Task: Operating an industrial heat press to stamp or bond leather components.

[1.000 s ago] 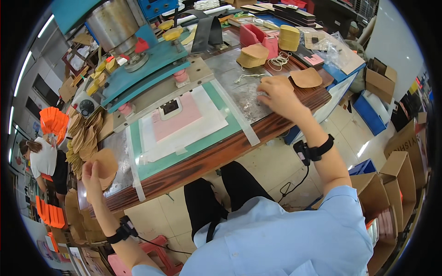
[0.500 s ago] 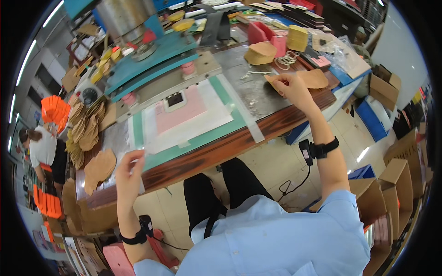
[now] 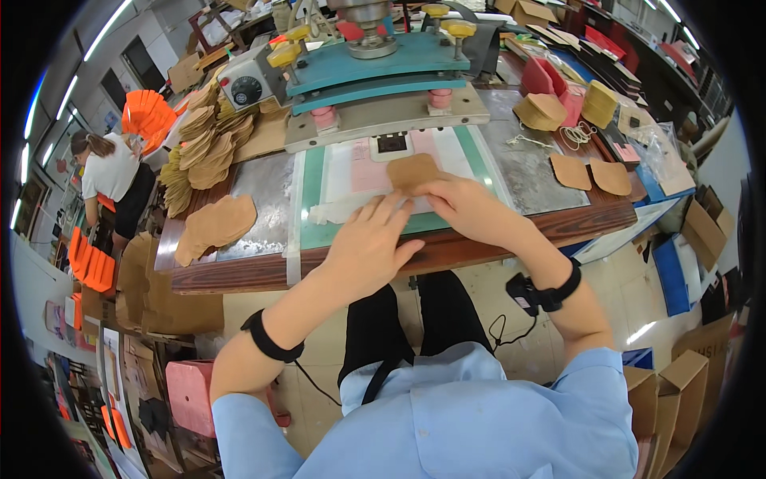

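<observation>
A tan, rounded-square leather-like piece [image 3: 412,168] lies over the pink and white sheets on the green-bordered pad of the press bed. My right hand [image 3: 471,207] pinches its near right edge. My left hand [image 3: 369,243] is open, its fingers stretched toward the piece's near left edge; whether the fingertips touch it I cannot tell. Just beyond the piece, a dark square sits in a pale frame [image 3: 392,144]. Two similar tan pieces [image 3: 571,171] lie side by side on the table to the right. At the left lies a spread of overlapping tan pieces [image 3: 214,229].
The teal press plate [image 3: 379,70] overhangs the back of the pad on pink posts. Stacks of tan cut pieces [image 3: 209,136] stand at far left. At right are a tan stack [image 3: 541,112], a yellow stack [image 3: 600,104] and white cord [image 3: 576,136]. Another person [image 3: 120,180] works at far left.
My right hand has brought a tan piece from the right side of the table onto the pad. My left hand has moved right and forward beside it. The view has shifted left.
</observation>
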Demonstrator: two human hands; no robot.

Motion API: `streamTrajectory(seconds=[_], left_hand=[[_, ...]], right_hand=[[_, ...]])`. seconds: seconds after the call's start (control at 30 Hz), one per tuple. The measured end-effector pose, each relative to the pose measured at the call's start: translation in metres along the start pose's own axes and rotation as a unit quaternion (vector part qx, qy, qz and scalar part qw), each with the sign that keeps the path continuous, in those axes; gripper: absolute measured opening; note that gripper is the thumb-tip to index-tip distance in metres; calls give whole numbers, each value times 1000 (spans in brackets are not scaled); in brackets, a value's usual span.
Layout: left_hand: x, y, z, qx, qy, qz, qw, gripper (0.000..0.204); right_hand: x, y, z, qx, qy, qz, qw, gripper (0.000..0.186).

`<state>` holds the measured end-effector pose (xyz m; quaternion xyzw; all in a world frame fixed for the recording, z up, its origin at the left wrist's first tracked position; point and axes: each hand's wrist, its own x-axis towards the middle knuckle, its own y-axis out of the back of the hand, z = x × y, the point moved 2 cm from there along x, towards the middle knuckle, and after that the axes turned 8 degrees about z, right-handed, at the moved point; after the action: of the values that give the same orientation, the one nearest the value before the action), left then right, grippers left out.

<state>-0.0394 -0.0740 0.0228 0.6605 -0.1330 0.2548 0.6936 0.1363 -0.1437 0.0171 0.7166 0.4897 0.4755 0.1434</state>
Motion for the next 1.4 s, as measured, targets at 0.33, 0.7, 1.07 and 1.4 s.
streamTrajectory(seconds=[0.33,0.7,1.07,1.4], left_hand=[[12,-25,-37,66,14,-55,996,64],[40,-33,-87,76,124,-173,974,76],[45,-39,-92,58,114,-199,972,75],[43,-41,-98,61,98,-165,980,70]], right_hand=[[-8,-1,16,-154,95,-114,977,40],[55,-33,43,-196,-34,-226,954,57],[45,-20,49,-207,-29,-197,958,54],[45,-22,58,-179,-4,-138,974,45]])
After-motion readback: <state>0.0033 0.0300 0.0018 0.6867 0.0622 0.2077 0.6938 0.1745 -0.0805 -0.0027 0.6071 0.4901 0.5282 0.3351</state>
